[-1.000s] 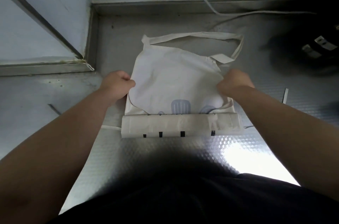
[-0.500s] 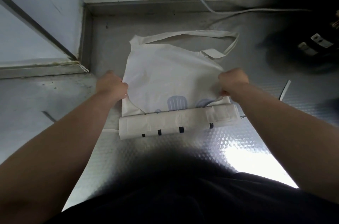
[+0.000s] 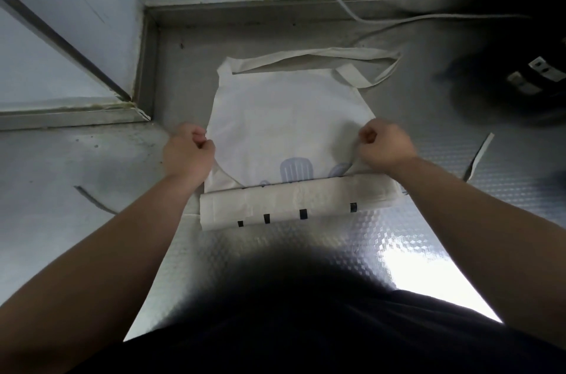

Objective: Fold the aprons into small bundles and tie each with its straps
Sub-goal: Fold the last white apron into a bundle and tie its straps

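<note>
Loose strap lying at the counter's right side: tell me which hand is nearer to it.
Right. The right hand grips the apron edge, left of the strap; the left hand is across the apron.

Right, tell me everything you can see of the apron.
The apron is off-white cloth lying flat on the metal counter. Its near end is folded into a band showing small black marks; a grey-blue print peeks beyond it. The neck strap loops at the far end. The left hand and right hand grip its side edges.
</note>
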Available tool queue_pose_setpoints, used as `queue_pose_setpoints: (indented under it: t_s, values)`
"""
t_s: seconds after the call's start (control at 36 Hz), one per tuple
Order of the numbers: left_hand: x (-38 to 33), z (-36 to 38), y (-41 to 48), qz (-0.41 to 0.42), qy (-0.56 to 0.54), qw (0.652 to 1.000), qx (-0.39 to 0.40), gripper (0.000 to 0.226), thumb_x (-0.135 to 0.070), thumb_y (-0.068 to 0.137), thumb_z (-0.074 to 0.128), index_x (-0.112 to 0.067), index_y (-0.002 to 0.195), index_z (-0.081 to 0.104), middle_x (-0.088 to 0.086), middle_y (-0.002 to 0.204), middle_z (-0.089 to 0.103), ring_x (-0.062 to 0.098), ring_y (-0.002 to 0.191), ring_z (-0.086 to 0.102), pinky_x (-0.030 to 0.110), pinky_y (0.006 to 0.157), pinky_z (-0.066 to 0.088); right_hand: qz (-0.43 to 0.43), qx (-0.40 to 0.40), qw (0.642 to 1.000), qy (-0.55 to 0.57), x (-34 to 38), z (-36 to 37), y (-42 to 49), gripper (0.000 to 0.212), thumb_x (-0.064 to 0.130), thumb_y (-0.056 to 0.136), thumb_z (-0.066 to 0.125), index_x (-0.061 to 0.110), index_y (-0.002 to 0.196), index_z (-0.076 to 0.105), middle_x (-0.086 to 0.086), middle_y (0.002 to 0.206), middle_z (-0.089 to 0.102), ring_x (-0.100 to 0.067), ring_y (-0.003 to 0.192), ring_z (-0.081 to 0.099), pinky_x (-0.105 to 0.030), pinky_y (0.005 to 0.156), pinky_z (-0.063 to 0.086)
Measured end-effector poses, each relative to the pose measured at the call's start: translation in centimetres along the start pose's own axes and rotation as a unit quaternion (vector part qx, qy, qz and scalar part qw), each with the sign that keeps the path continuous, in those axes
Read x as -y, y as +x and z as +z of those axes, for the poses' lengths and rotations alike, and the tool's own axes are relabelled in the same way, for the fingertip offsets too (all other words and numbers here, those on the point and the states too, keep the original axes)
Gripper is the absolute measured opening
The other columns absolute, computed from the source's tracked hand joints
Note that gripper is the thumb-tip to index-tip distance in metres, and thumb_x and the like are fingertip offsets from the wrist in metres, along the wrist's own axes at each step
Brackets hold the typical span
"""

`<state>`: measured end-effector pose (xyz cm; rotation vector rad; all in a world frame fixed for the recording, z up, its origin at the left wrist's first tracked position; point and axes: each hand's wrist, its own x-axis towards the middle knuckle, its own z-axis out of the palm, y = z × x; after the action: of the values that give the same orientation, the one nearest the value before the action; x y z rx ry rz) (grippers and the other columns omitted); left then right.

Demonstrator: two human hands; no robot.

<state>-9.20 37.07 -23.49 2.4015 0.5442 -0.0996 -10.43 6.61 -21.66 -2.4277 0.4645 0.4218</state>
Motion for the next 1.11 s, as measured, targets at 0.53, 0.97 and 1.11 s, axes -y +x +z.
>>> queue_pose_setpoints:
  t_s: [0.53,0.97,1.11]
  values:
    - [5.1,0.9,-10.5,0.371,0.235,0.886,0.146,0.062,-0.06,0.084,0.037,-0.024,0.133,0.051,-0.003,0.139,0.049,0.018,0.134,0.035,0.05,0.111,0.021,-0.263,0.072,0.935,-0.228,-3.3,3.2,-7.8,0.071,0.06,0.085,0.024,0.015,0.129,0.057,-0.011,0.141,0.047,-0.027,0.13,0.044,-0.037,0.114,0.019]
    - [2.9,0.0,-8.1,0.432,0.262,0.86,0.075,0.034,-0.022,0.062,0.054,-0.017,0.093,0.068,0.0,0.089,0.07,0.029,0.085,0.065,0.033,0.084,0.033,-0.302,0.021,0.918,-0.256,-3.3,2.1,-9.9,0.043,0.035,0.085,0.034,0.008,0.094,0.066,-0.01,0.098,0.066,-0.034,0.083,0.064,-0.036,0.071,0.05]
    - [0.6,-1.3,-6.2,0.336,0.231,0.899,0.163,0.023,-0.02,0.081,0.049,-0.025,0.097,0.065,0.001,0.081,0.067,0.029,0.081,0.061,0.032,0.071,0.044,-0.231,0.104,0.937,-0.241,-3.2,0.9,-9.2,0.052,0.042,0.086,0.058,0.023,0.133,0.046,-0.003,0.122,0.059,-0.027,0.11,0.057,-0.03,0.083,0.044]
